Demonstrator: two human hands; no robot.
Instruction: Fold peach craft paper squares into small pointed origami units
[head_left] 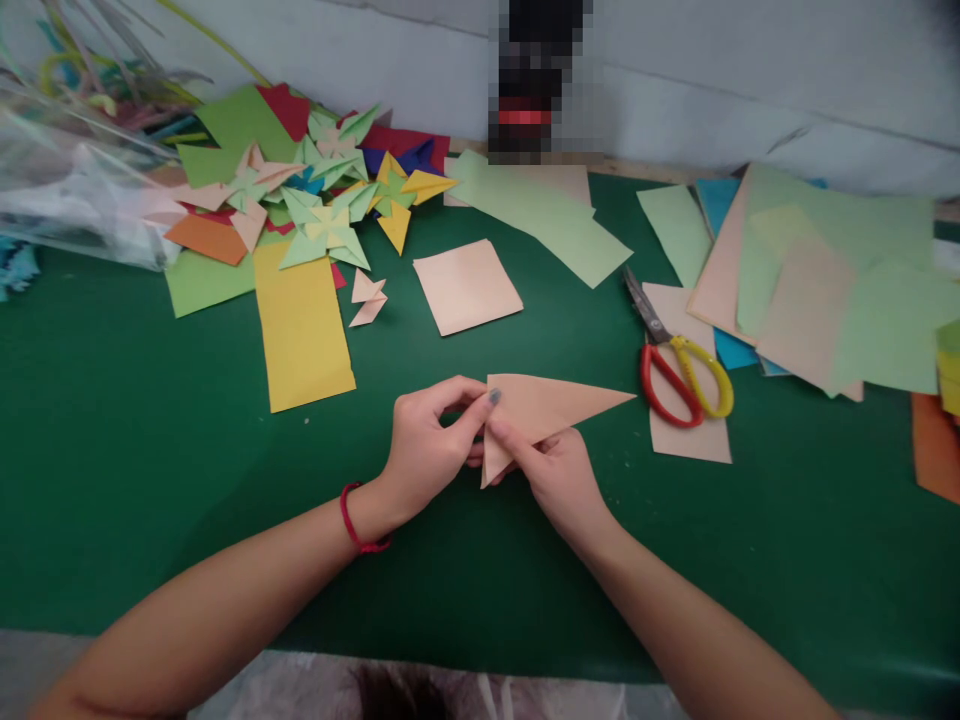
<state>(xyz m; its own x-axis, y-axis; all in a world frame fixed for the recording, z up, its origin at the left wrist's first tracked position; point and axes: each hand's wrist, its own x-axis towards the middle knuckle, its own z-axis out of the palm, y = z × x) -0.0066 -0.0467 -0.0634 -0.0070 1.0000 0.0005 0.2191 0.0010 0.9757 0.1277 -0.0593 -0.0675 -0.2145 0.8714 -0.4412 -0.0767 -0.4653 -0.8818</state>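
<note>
A folded sheet of peach paper [551, 405], shaped like a long pointed triangle, is held up above the table in both hands. My left hand [442, 430] pinches its short left edge between thumb and fingers. Lower down, my right hand [555, 465] grips the bottom edge, thumb on the front and fingers mostly hidden behind. The sharp tip points right, towards the scissors [675, 355] with one red and one yellow handle. Beyond my hands lies a stack of square peach paper [469, 287], with a small folded peach piece [368, 298] left of it.
Folded paper stars [326, 225] pile up at the back left, by a yellow sheet [304, 325] and a clear plastic bag [82, 190]. Green and peach sheets [885, 310] overlap on the right. Under the scissors is a peach strip [694, 440]. A wall [712, 80] bounds the green table [262, 590].
</note>
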